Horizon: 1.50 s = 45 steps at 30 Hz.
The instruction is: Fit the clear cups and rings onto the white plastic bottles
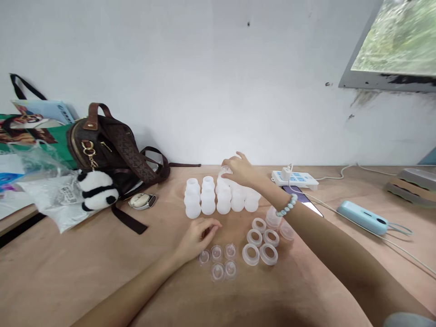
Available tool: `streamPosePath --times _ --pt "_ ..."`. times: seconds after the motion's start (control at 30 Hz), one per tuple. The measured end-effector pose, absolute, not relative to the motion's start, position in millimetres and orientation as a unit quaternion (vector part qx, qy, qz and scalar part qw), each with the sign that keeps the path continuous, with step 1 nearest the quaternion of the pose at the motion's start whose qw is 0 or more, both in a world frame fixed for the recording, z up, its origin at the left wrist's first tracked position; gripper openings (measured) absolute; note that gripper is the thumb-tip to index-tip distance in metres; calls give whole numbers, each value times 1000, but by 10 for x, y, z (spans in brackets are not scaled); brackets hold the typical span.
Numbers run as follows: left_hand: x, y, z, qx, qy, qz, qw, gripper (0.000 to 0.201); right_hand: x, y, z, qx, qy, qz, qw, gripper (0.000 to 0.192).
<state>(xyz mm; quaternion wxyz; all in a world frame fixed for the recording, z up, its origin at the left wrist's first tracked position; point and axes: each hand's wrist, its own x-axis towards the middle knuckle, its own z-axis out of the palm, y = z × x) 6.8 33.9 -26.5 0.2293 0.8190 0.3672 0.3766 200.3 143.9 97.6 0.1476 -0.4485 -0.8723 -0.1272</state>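
Note:
Small milky-white baby bottles [208, 200] stand upright in close rows before the wall. My right hand [240, 170] reaches over the back of these rows, its fingers closed round a clear bottle cap [225, 170] above a white bottle; the hand partly hides both. My left hand [195, 238] rests in front of the bottles with its fingers curled and thumb pressed near them; nothing shows in it. Beside it lie several clear silicone nipples [217, 271]. To their right are several translucent screw rings [251, 254], with clear caps [286, 230] just behind, partly covered by my right forearm.
A brown backpack [102, 150] with a panda plush [98, 190] stands at the left, near a clear plastic bag [61, 200] and a computer mouse [141, 200]. At the right are a power strip [299, 180], a phone [311, 205], a light-blue device [363, 217] and cables.

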Motion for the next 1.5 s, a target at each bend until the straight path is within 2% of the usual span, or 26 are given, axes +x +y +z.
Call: streamPosePath --times 0.1,0.17,0.23,0.33,0.43,0.5,0.57,0.67,0.77,1.0,1.13,1.37,1.43,1.5 --pt "67 323 -270 820 353 402 205 17 2219 1284 1163 -444 -855 -127 236 24" --pt "75 325 -283 809 346 440 181 18 2376 1078 1238 -410 -816 -103 395 24" --pt "85 341 -315 783 336 497 161 34 2503 807 1211 -388 -765 -56 511 23" --pt "93 377 -381 752 306 561 160 62 2589 403 941 -404 -705 62 579 24" --pt "81 381 -405 758 283 555 192 77 2553 152 513 -432 -661 228 569 23" --pt "70 353 -379 777 299 506 224 71 2492 87 257 -447 -620 332 553 27" --pt "61 315 -334 794 333 448 242 57 2428 70 79 -457 -594 373 547 30" --pt "52 283 -269 796 377 404 245 43 2368 63 -42 -454 -602 393 526 30" --pt "36 299 -212 792 389 385 272 39 2364 34 -66 -464 -633 392 480 24" --pt "-3 348 76 728 356 340 477 41 2411 -43 -24 -459 -670 377 446 18" --pt "-51 343 228 705 341 304 542 39 2441 -80 15 -444 -722 306 433 16" --pt "-82 330 372 675 320 211 630 47 2548 -105 30 -280 -850 -22 447 28" --pt "-82 316 397 675 310 202 638 47 2569 -110 44 -253 -855 -53 449 28" --pt "-78 299 396 682 317 215 623 47 2587 -111 61 -272 -850 -25 451 28"
